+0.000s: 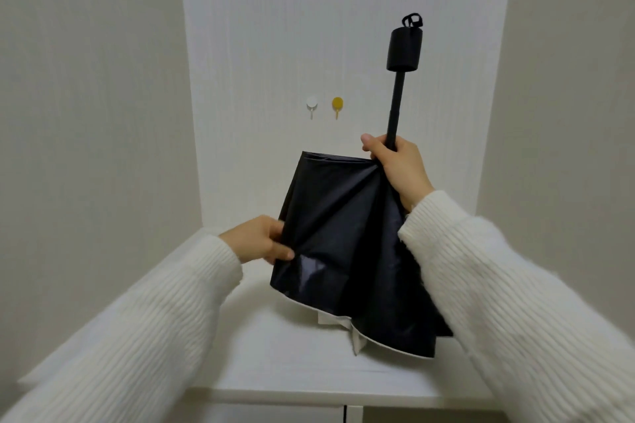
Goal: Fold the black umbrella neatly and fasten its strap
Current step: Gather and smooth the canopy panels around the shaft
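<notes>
Black umbrella [343,233] held handle-up over the white worktop [275,371], canopy hanging loose and unfolded in wide pleats, pale underside showing at the lower hem. Handle [404,48] at the top, a stubby black cylinder with a small loop on its end, shaft [395,110] running down from it, slightly tilted. Right hand [395,165] clenched around the base of the shaft just where the fabric gathers, thumb out to the left. Left hand [264,240] pinching the left edge of the canopy partway down, fingers behind the cloth, thumb in front. Strap not distinguishable among the folds. Both arms in fluffy white knit sleeves [515,302]. Behind, on the white panelled wall, two small adhesive hooks side by side, one white [311,103], one yellow [337,104], well apart from the umbrella.
</notes>
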Tool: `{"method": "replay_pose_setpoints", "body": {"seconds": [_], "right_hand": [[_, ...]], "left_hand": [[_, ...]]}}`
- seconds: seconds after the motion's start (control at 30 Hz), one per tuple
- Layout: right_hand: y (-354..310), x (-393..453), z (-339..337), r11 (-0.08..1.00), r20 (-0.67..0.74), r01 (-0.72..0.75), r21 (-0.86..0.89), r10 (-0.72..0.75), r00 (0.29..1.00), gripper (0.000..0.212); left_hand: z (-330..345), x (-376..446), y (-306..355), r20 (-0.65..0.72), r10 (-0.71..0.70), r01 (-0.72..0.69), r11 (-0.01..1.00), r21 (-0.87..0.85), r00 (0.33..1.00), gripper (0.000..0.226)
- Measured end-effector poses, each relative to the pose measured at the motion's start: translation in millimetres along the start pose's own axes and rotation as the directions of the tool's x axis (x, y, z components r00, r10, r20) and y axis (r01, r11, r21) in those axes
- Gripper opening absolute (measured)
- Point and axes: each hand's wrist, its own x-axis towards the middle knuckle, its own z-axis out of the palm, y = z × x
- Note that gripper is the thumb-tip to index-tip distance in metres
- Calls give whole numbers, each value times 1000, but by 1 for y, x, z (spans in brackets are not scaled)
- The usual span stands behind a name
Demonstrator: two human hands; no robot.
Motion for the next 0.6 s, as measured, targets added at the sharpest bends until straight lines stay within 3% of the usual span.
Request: {"method": "replay_pose_setpoints", "body": {"seconds": [0.1, 0.27, 0.4, 0.6], "right_hand": [[3, 2, -4, 995, -36, 25, -93, -28, 999, 26], [1, 4, -6, 987, 10, 20, -160, -18, 1000, 31], [-3, 2, -5, 980, 72, 29, -198, -15, 997, 35], [-7, 0, -2, 963, 225, 69, -259, -9, 974, 36]], "left_hand": [[0, -3, -29, -70, -117, 122, 989, 87, 991, 7], [7, -5, -42, 32, -127, 131, 979, -156, 991, 36], [10, -1, -52, -23, -131, 124, 973, -193, 991, 9], [0, -4, -67, -22, -208, 198, 955, -223, 978, 21]]}}
